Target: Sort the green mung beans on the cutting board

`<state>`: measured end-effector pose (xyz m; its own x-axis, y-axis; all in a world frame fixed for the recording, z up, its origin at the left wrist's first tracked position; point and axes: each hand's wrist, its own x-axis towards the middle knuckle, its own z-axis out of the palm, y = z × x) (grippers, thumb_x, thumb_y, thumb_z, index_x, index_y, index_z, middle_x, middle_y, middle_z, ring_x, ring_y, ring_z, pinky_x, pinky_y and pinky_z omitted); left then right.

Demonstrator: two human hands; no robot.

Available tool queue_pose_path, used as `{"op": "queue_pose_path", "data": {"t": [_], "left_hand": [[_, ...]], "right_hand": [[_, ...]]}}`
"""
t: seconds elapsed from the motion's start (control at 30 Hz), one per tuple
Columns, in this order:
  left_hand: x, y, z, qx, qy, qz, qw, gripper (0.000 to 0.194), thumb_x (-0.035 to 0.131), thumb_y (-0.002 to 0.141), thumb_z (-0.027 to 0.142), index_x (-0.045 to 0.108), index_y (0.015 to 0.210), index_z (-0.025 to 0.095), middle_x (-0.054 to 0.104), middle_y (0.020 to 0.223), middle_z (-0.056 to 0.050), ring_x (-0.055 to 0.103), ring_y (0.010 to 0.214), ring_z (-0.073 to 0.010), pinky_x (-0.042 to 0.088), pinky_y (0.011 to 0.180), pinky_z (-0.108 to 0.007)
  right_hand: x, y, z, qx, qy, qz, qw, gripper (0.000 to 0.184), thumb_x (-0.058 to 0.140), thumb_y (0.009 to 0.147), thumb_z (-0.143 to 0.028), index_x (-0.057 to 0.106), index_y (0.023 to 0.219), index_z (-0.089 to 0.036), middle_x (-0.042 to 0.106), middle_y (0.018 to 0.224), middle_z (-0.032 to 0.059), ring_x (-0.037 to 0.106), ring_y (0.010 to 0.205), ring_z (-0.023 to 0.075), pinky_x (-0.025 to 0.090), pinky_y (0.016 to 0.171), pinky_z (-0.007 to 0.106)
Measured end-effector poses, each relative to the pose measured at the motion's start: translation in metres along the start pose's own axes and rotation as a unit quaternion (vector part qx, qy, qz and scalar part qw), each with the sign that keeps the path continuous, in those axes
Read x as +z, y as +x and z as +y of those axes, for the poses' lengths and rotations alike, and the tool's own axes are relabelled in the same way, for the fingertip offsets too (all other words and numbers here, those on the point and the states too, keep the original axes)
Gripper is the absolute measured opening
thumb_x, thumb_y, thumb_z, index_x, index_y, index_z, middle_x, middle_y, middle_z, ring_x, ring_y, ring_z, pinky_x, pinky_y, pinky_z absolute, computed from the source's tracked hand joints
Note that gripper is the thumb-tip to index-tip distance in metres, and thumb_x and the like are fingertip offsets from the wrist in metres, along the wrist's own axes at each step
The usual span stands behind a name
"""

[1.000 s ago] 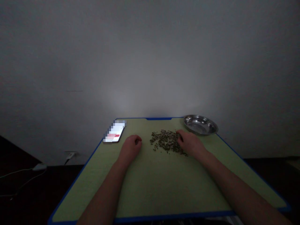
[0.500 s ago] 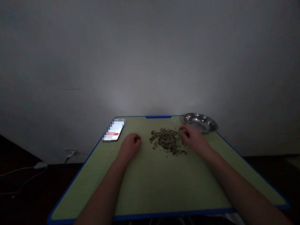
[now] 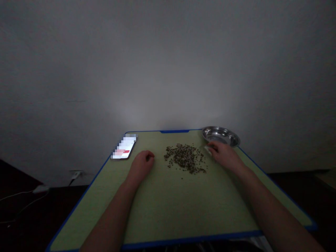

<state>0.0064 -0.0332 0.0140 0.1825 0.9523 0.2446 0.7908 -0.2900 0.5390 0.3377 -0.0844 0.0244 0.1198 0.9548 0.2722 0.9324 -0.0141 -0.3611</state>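
A loose pile of small dark beans (image 3: 185, 158) lies on a green table (image 3: 173, 206) with a blue edge. My left hand (image 3: 141, 164) rests on the table left of the pile, curled into a loose fist. My right hand (image 3: 223, 154) is right of the pile, its fingers pinched together near the rim of a shiny metal bowl (image 3: 221, 135). What the pinch holds is too small to see.
A phone (image 3: 123, 147) with a lit screen lies at the table's back left corner. A white wall stands close behind the table. Cables and a plug (image 3: 39, 189) lie on the dark floor at the left.
My right hand has lifted off the right side of the bean pile and moved right and back toward the metal bowl. My left hand has stayed put.
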Motion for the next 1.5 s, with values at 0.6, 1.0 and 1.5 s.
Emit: {"op": "queue_pose_path", "data": {"t": [0.6,1.0,1.5], "left_hand": [[0.002,0.001,-0.002,-0.005,-0.008,0.003,1.000,0.023,0.045,0.075,0.021,0.064,0.085,0.016,0.067,0.089,-0.008,0.061,0.085,-0.0202,0.047,0.080,-0.034],[0.004,0.001,-0.004,-0.007,-0.014,0.001,1.000,0.022,0.046,0.073,0.021,0.064,0.084,0.015,0.067,0.088,-0.008,0.060,0.083,-0.0202,0.047,0.080,-0.034],[0.004,0.001,-0.003,-0.002,-0.008,0.005,1.000,0.022,0.045,0.073,0.021,0.064,0.083,0.017,0.067,0.088,-0.008,0.061,0.084,-0.0196,0.048,0.080,-0.034]], "right_hand": [[0.001,-0.003,0.000,0.008,-0.075,-0.021,0.997,0.024,0.050,0.088,-0.024,0.067,0.104,-0.018,0.071,0.102,0.0133,0.065,0.092,0.0290,0.045,0.076,0.036],[0.014,-0.007,-0.015,-0.057,0.020,-0.104,0.993,0.020,0.050,0.087,-0.029,0.066,0.090,-0.018,0.070,0.083,0.0063,0.063,0.072,0.0184,0.042,0.062,0.027],[-0.006,-0.013,-0.021,-0.128,0.204,-0.200,0.950,0.020,0.051,0.086,-0.033,0.063,0.082,-0.017,0.062,0.068,0.0012,0.056,0.061,0.0145,0.041,0.056,0.026]]}}
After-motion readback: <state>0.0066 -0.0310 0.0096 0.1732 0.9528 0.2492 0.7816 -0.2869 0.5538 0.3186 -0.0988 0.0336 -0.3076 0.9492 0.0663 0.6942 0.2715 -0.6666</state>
